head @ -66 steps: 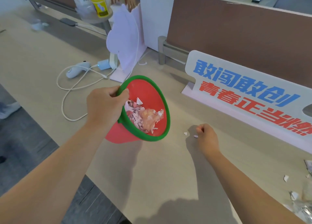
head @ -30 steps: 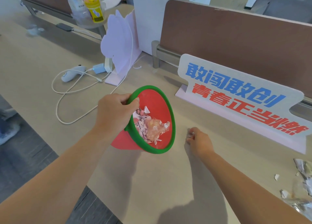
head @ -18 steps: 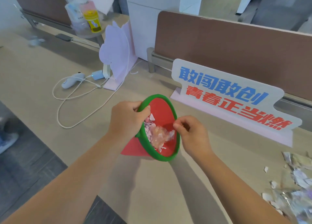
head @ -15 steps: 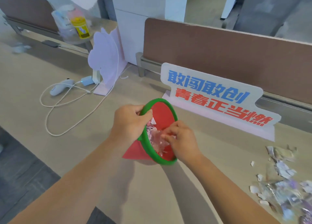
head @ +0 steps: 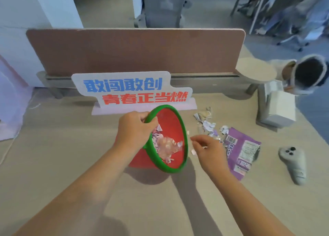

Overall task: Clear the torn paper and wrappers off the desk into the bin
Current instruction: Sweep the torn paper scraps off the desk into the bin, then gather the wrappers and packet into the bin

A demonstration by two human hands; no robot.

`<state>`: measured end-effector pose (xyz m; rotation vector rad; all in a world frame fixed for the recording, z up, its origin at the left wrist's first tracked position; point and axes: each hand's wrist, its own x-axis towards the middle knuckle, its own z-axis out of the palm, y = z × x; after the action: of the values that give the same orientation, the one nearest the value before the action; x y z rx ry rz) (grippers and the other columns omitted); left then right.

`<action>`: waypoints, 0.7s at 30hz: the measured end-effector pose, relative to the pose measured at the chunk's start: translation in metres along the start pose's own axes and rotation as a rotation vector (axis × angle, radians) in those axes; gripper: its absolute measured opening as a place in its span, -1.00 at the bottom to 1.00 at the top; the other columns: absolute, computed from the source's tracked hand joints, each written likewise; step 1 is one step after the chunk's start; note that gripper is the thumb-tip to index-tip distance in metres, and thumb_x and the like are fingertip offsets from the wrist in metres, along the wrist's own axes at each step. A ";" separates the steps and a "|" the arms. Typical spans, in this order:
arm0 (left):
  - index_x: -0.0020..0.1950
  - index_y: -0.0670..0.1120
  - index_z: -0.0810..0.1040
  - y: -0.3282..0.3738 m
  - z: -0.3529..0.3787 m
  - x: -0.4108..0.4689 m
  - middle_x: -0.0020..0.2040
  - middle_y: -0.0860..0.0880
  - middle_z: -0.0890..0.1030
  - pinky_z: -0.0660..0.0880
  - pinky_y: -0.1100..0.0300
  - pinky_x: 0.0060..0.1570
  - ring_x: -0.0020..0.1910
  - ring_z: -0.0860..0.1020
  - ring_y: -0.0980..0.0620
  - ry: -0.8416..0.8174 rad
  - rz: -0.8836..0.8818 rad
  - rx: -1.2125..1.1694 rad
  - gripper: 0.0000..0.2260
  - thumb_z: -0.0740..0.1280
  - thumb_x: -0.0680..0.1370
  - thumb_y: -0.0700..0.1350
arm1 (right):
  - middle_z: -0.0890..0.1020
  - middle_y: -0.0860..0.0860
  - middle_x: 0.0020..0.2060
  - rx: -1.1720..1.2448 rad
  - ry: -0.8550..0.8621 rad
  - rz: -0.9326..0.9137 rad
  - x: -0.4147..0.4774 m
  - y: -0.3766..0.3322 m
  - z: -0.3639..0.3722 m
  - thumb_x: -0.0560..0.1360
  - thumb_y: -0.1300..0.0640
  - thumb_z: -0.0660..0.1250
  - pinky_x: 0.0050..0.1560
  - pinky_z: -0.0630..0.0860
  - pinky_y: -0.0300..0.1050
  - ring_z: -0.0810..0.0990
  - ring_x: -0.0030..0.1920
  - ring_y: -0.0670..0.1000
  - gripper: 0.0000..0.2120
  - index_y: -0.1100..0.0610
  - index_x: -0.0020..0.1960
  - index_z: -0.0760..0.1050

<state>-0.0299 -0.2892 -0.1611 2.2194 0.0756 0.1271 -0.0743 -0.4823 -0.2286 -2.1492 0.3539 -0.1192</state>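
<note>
My left hand [head: 135,129] grips the near-left rim of a red bin with a green rim [head: 184,134], tilted with its mouth towards me and the right. Torn paper and crumpled clear wrapper [head: 167,146] lie inside it. My right hand [head: 208,150] hovers just right of the rim, fingers loosely apart and holding nothing. A tiny white scrap [head: 193,152] lies on the desk by its fingers. Past the hand lie a flattened purple wrapper [head: 243,150] and several torn paper pieces [head: 204,119].
A white sign with blue and red characters [head: 131,91] stands behind the bin, before a brown desk partition [head: 135,49]. A grey controller [head: 293,162] lies at the right. A white box on a grey stand [head: 279,107] sits at the back right, with a person's fur-trimmed hood [head: 309,73] beyond.
My right hand was inside the bin's mouth; now it is out and to the right of the rim. The bin moved right along the desk, beside the litter pile.
</note>
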 end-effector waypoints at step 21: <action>-0.27 -0.06 0.71 0.030 0.068 -0.005 -0.31 -0.31 0.65 0.39 0.17 -0.32 -0.40 0.45 0.02 0.002 -0.094 -0.073 -0.86 0.42 0.46 -0.09 | 0.53 0.20 -0.30 0.064 0.184 0.834 0.052 0.164 -0.070 0.48 0.15 0.26 -0.35 0.33 -0.10 0.46 -0.31 0.16 -0.77 0.33 -0.22 0.46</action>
<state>-0.0262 -0.3612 -0.1789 2.1392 0.1739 0.0794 -0.0737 -0.6406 -0.3265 -1.7722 1.2927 0.1488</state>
